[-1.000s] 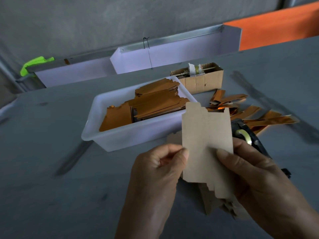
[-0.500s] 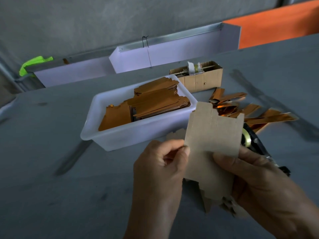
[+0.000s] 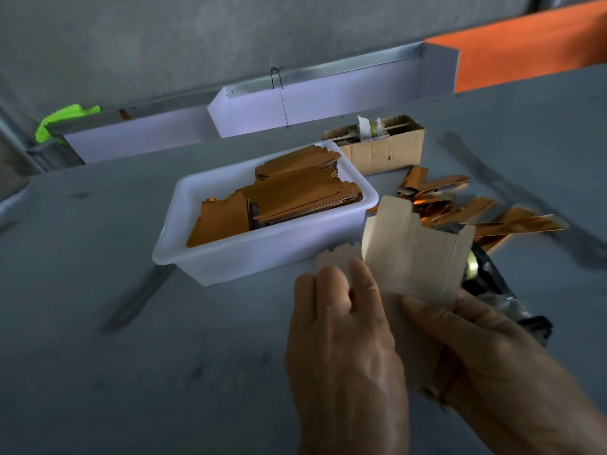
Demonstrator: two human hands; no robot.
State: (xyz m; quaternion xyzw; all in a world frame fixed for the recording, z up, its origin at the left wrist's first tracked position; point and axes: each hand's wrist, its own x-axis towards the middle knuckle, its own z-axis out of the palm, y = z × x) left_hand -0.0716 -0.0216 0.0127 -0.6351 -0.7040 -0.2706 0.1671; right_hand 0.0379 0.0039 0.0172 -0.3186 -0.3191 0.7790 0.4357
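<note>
A flat brown cardboard blank (image 3: 417, 254) with notched edges and fold lines stands tilted above the grey table. My right hand (image 3: 486, 362) grips its lower right part, thumb across the front. My left hand (image 3: 345, 339) holds its left edge, fingers curled round a small flap (image 3: 335, 257). Behind the blank lies a black tape dispenser (image 3: 492, 280), partly hidden.
A white plastic tub (image 3: 262, 251) with stacked brown blanks sits ahead at centre. Behind it stands a small open cardboard box (image 3: 384, 152). Several shiny orange folded pieces (image 3: 476, 211) lie at the right. White troughs (image 3: 328, 100) line the table's far edge.
The blank has tilted and shifted to the right. My left hand has turned its back towards the camera and closed over the left flap. My right hand stays low on the blank.
</note>
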